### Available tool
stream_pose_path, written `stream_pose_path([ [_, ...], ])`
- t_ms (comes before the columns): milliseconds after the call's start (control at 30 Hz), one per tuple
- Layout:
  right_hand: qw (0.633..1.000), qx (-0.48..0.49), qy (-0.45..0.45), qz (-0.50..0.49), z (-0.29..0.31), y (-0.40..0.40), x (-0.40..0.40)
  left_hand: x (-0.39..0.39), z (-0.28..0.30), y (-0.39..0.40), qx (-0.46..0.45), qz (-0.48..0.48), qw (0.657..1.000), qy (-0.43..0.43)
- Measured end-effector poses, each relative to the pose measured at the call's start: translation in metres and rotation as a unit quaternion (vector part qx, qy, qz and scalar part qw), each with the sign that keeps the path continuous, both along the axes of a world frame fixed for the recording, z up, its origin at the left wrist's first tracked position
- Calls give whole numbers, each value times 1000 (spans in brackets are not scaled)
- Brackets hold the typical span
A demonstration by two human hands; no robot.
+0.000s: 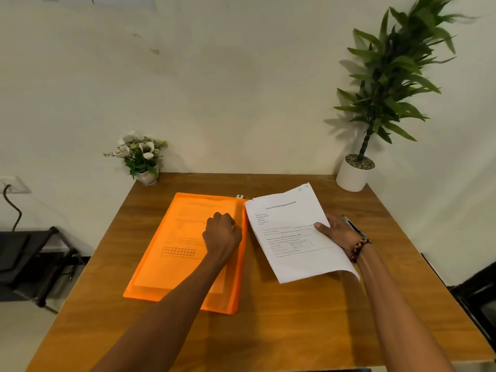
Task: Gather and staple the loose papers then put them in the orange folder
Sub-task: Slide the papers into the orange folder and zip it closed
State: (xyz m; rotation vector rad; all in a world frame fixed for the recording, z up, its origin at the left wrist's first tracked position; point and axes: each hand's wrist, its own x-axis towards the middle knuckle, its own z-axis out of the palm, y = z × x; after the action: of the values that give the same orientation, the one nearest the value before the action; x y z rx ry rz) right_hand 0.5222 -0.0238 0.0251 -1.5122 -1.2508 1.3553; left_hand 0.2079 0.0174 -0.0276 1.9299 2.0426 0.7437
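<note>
Down from the head camera, a wooden table (295,331) runs up to a pale wall. On its left half lies the orange folder (166,275), flat and slightly angled, a translucent zip pouch whose small zipper pull (240,196) sits at the far right corner. Inside it a printed sheet (182,251) shows dimly through the orange skin, with a row of small boxes readable as a shape only; how many sheets lie within cannot be told.

The left hand (222,232) rests on the folder near its right edge, fingers curled under in a loose fist; whether they pinch the folder's edge or simply press on it is hidden by the knuckles.

Just beside the folder, to the right, the right hand (339,233) grasps the stack of papers (292,234) by its right edge, thumb on top and fingers beneath. The stack is tilted, its near corner lifted off the table and curling, its far left corner almost touching the folder's corner. The print is too small to read, and any staple is not discernible. A beaded bracelet (359,249) circles that wrist, and behind the hand a pen-like object (353,226) is mostly hidden.

At the back stand a small flower pot (139,157) on the left and a tall potted plant (357,170) on the right, its top cropped.
</note>
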Motion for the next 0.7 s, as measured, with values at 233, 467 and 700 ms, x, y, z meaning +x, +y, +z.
stream_pose_path([
  [233, 1000, -13, -13, 1, -9, -3, 6, 16, 12, 11, -60, -23, 995, 81],
  [467, 998, -30, -46, 3, -8, -2, 6, 23, 22, 32, -63, 0, 995, 77],
  [700, 996, -57, -57, 35, -13, 3, 1, 10, 42, 41, -36, -28, 994, 100],
])
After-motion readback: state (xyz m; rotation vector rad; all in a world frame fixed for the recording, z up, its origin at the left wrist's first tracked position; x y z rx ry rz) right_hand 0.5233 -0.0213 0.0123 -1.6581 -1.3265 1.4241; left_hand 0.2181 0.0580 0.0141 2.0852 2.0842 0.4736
